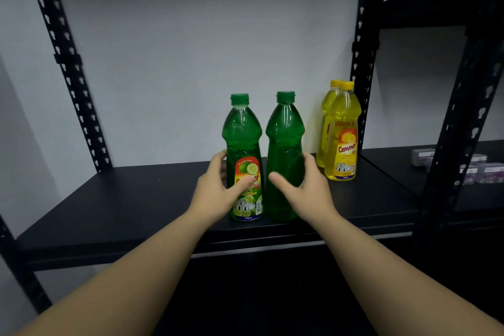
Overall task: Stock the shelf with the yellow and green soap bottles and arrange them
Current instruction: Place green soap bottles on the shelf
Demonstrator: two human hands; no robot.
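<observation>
Two bare forearms reach in from the bottom of the frame to the black shelf, where the left hand grips the labelled green bottle and the right hand wraps the plain-faced green bottle beside it, both upright at centre; two yellow bottles already stand at right, so stocking looks partly done, with placing and label-facing probably left

The scene is dim and evenly lit, with the pale wall greyish and darkening toward the corners. Soft highlights run down the green bottles. Upright posts bow outward from wide-angle distortion. The small boxes at right look blurred.
</observation>
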